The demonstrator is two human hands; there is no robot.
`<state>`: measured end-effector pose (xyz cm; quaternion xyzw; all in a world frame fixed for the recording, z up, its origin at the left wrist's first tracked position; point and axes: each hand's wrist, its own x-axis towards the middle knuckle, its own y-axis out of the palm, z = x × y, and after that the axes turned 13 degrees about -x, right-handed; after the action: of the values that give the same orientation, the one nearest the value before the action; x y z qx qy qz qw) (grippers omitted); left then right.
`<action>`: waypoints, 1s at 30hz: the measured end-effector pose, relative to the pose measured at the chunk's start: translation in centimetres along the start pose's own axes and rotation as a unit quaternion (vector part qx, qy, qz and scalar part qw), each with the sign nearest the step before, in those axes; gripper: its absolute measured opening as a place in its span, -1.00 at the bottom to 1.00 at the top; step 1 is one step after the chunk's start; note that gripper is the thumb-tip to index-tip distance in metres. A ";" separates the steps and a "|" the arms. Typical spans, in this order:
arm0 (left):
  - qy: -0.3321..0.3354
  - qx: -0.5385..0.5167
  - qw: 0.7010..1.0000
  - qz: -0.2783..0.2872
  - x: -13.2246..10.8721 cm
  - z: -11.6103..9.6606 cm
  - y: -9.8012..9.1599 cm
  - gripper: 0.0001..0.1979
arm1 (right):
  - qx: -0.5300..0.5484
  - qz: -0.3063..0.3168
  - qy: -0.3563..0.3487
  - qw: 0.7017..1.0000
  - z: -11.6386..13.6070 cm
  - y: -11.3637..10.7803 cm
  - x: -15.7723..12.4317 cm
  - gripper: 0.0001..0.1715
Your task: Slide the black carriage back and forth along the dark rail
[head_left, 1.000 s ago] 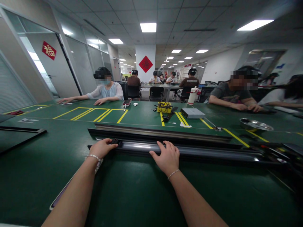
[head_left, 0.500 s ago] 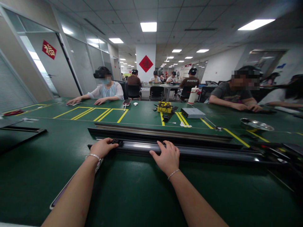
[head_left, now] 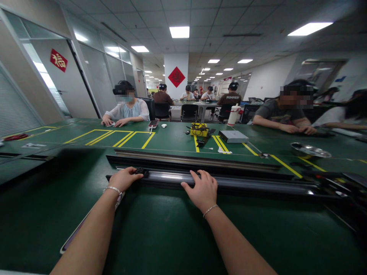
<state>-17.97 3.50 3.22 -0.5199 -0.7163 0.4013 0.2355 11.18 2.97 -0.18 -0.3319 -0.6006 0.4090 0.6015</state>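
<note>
A long dark metal rail (head_left: 252,184) lies across the green table (head_left: 172,236) in front of me. My left hand (head_left: 124,178) is closed at the rail's left end, fingers pinched on a small black part (head_left: 140,171) sitting on the rail. My right hand (head_left: 202,189) rests on the rail near its middle, fingers curled over its top edge. A second long dark rail (head_left: 195,161) lies just behind the first, parallel to it.
Behind the rails stand a yellow device (head_left: 199,130), a flat grey box (head_left: 233,136) and a metal bowl (head_left: 310,150). A phone (head_left: 153,123) lies further back. People sit along the far side and right. A thin strip (head_left: 75,233) lies under my left forearm.
My hands and the rail have stayed put. The person at the far left drew an outstretched arm inward. The dark frame at the left edge has moved and now shows only as a blur.
</note>
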 end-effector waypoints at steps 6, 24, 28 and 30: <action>0.005 -0.013 1.000 0.000 0.0 0.1 -0.1 -0.57 | 0.005 0.007 0.003 1.000 0.1 -0.2 0.0 -0.38; -0.007 0.028 1.000 0.007 -1.6 -2.4 0.0 -0.61 | 0.004 0.005 0.000 1.000 0.0 -0.1 0.0 -0.38; -0.006 0.028 1.000 0.004 -1.7 -2.4 -0.1 -0.65 | 0.004 0.009 0.001 1.000 0.1 -0.3 0.0 -0.38; -0.002 0.025 1.000 0.006 -1.7 -2.3 0.1 -0.65 | 0.003 0.010 0.000 1.000 0.1 -0.3 0.0 -0.38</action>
<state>-15.62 2.72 4.61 -0.5176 -0.7032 0.4216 0.2447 11.12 2.82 0.11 -0.3362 -0.5961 0.4171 0.5981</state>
